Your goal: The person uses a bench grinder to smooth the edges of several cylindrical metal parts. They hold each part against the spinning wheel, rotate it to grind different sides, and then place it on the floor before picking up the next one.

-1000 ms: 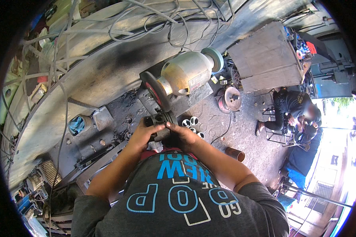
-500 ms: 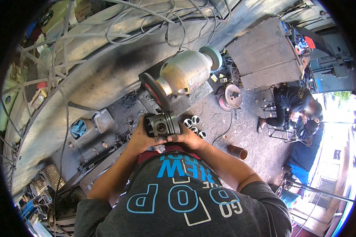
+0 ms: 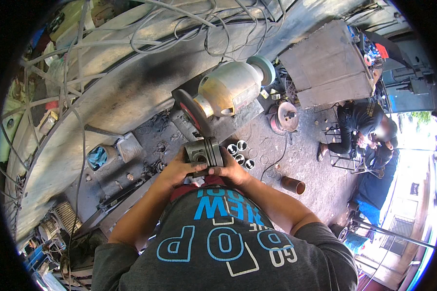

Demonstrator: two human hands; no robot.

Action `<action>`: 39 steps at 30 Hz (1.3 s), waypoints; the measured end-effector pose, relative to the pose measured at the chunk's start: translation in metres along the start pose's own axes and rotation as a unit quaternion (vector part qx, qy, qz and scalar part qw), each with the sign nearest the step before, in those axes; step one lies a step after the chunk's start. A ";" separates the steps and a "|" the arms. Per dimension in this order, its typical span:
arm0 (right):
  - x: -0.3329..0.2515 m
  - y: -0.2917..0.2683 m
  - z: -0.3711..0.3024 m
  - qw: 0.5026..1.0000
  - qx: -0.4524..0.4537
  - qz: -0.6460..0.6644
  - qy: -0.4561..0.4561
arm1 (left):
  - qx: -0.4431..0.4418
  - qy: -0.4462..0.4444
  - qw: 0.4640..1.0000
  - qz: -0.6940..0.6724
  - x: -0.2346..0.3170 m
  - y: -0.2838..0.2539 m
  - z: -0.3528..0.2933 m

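A grey metal engine piston [image 3: 202, 151] is held in front of my body, its ring grooves to the right and the round pin hole toward me. My left hand [image 3: 178, 169] grips its left side, with darkened fingertips along the near edge. The right hand [image 3: 232, 169] is closed round the grooved end, its thumb near the left fingers. Just beyond the piston is the dark wheel [image 3: 193, 112] of a bench grinder [image 3: 230, 88]; whether they touch I cannot tell. At the grinder's other end sits a pale green wheel [image 3: 262, 71].
Several round, open metal pieces [image 3: 241, 145] stand on the floor right of my hands. A rusty pipe piece [image 3: 293, 185] and a reel-like disc [image 3: 287, 116] lie farther right. A person [image 3: 361, 121] sits near a cardboard-covered surface [image 3: 327, 65]. Left is a container with blue cloth [image 3: 97, 157].
The piston has turned slightly in my hands, so its dark open end shows less. Both hands have shifted a little with it and stay closed on it.
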State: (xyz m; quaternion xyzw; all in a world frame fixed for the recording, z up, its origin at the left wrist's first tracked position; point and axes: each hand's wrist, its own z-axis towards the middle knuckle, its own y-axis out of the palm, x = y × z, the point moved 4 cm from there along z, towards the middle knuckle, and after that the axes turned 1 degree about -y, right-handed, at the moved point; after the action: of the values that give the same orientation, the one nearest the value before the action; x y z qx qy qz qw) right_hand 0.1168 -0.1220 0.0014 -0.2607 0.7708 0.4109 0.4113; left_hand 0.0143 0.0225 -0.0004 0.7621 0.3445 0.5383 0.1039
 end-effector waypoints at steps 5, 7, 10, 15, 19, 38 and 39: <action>-0.005 0.011 0.000 0.994 -0.019 0.080 0.072 | 0.009 -0.065 0.997 -0.040 -0.003 0.001 0.005; -0.004 0.015 -0.003 0.973 -0.006 0.160 0.168 | 0.014 -0.103 0.990 -0.093 -0.003 0.003 0.007; -0.005 0.020 -0.002 0.945 0.001 0.230 0.231 | 0.037 -0.152 0.982 -0.109 -0.002 0.007 0.009; -0.015 0.013 -0.002 0.976 -0.026 0.164 0.138 | -0.015 -0.040 0.999 0.002 0.010 0.016 0.005; -0.021 0.006 -0.003 0.997 -0.029 0.058 0.047 | 0.001 0.066 0.994 0.084 0.008 0.013 -0.007; -0.013 0.014 -0.001 0.948 -0.008 0.144 0.285 | 0.095 -0.125 0.971 -0.181 -0.028 0.001 -0.003; -0.010 0.012 0.001 0.954 -0.009 0.128 0.270 | 0.096 -0.109 0.976 -0.163 -0.028 0.000 -0.002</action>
State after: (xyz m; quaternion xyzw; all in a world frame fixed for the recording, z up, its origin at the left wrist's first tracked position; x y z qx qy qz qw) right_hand 0.1141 -0.1140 0.0146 -0.2645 0.8761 0.3817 0.1293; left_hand 0.0068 0.0042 -0.0208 0.7564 0.5007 0.3920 0.1535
